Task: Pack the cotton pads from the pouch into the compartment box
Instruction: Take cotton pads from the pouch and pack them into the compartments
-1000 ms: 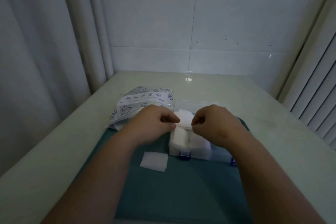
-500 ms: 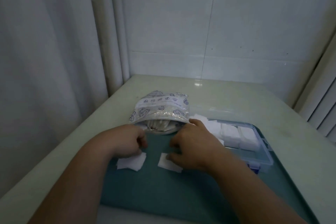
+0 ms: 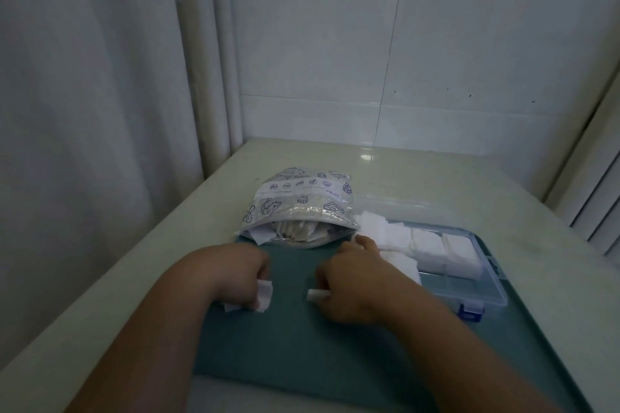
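A white cotton pad (image 3: 264,294) sticks out from under the curled fingers of the left hand (image 3: 235,273), which grips it knuckles-up against the teal mat (image 3: 302,352). A second pad (image 3: 316,295), seemingly folded or rolled, is pinched at the thumb side of the right hand (image 3: 355,282), whose fingers are also curled in. Both forearms reach forward from the lower edge with wrists low over the mat, and the hands are near each other but apart. Just beyond them the printed pouch (image 3: 302,208) lies with its mouth open toward the person, more pads showing inside. To its right on the mat sits the clear compartment box (image 3: 476,292), white pads filling its far compartments and a blue latch (image 3: 471,314) on its near edge. The mat lies on a pale table (image 3: 161,278), with a curtain (image 3: 100,94) at left, a white tiled wall (image 3: 402,60) behind and a slatted blind (image 3: 600,211) at right.
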Demonstrator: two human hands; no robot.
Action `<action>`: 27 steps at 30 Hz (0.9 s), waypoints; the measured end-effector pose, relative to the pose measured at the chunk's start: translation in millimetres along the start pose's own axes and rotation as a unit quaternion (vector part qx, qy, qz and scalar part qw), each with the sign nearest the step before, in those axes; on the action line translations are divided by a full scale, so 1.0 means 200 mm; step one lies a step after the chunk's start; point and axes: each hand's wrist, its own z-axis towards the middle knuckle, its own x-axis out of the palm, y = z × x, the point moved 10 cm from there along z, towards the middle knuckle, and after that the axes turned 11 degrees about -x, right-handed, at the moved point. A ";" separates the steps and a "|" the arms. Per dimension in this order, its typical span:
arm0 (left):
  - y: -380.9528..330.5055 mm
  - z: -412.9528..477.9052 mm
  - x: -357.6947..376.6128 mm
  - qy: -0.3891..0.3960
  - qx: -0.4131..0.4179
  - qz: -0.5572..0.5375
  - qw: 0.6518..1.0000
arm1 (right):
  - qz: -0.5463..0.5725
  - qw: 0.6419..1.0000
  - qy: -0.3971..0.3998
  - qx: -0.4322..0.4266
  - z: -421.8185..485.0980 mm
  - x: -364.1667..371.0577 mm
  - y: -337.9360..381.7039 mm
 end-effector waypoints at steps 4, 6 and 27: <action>-0.02 -0.01 -0.02 -0.009 0.029 -0.073 0.997 | 0.271 0.950 -0.156 0.016 -0.08 -0.13 -0.08; -0.04 -0.02 -0.08 -0.026 0.050 -0.143 0.988 | 0.358 0.899 -0.251 0.037 -0.14 -0.20 -0.18; -0.45 0.09 -0.36 -0.132 0.044 -0.578 0.804 | 0.686 0.607 -0.327 0.231 -0.33 -0.08 -0.58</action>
